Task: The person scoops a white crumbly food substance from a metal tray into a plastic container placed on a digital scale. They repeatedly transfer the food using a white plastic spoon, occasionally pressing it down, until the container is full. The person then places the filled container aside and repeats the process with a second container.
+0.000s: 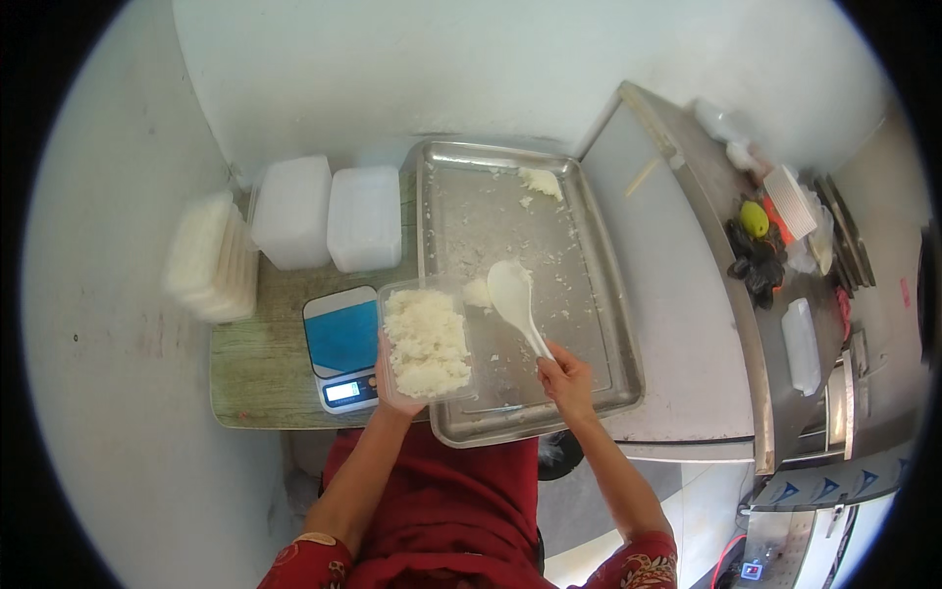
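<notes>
My left hand (401, 405) holds a clear plastic container (471, 383) filled with white cooked rice (427, 342), raised over the left edge of the metal tray. In my right hand (567, 379) is the handle of a white rice paddle (509, 288), its bowl above the tray beside a small lump of rice (478, 293). Scattered grains dot the large metal tray (515, 221), and another rice clump (541, 182) lies at its far right corner. A digital kitchen scale (341, 335) with a blue top and lit display rests left of the container, which partly covers it from view.
Stacked plastic containers (364, 217) and another white stack (293, 213) stand at the back of the green table (257, 397). Filled containers (210, 258) are piled by the left wall. On the right, a metal counter holds a yellow-green fruit (753, 219), bags and a white package (801, 346).
</notes>
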Motion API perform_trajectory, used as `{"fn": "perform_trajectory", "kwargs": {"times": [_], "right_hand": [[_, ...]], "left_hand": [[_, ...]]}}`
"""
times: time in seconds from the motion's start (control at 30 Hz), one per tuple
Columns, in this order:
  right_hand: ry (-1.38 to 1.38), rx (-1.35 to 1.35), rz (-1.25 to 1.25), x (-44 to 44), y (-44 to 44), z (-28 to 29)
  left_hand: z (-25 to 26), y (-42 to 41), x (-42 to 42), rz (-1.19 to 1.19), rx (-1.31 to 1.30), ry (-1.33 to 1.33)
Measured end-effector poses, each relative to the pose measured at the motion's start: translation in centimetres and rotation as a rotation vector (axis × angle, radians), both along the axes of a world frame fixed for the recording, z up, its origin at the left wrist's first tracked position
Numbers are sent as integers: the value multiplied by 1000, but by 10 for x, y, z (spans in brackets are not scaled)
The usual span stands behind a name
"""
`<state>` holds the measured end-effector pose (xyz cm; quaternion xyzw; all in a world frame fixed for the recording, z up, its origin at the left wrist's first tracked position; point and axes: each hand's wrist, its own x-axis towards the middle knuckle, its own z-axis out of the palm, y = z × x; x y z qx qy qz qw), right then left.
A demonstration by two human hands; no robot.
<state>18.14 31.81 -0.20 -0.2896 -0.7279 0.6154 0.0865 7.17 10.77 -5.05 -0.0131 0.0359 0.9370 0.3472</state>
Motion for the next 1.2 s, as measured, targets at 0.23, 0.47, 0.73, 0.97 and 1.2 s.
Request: {"fn": "perform_trajectory", "kwargs": {"times": [0.23,0.47,0.73,0.97,1.2], "right_hand": [[109,296,-2,2,-3,3],[269,672,280,50,-43,51],[288,950,503,60,-89,47],[296,1236,527,57,-75,58],[222,1418,655,35,-65,54]], "left_hand": [[-1,-8,5,15,29,-45],[-4,-10,8,4,24,-50],[1,-3,9,62,50,14],[1,-5,10,95,-40,-20],[-3,-7,12,43,-19,-76]]}}
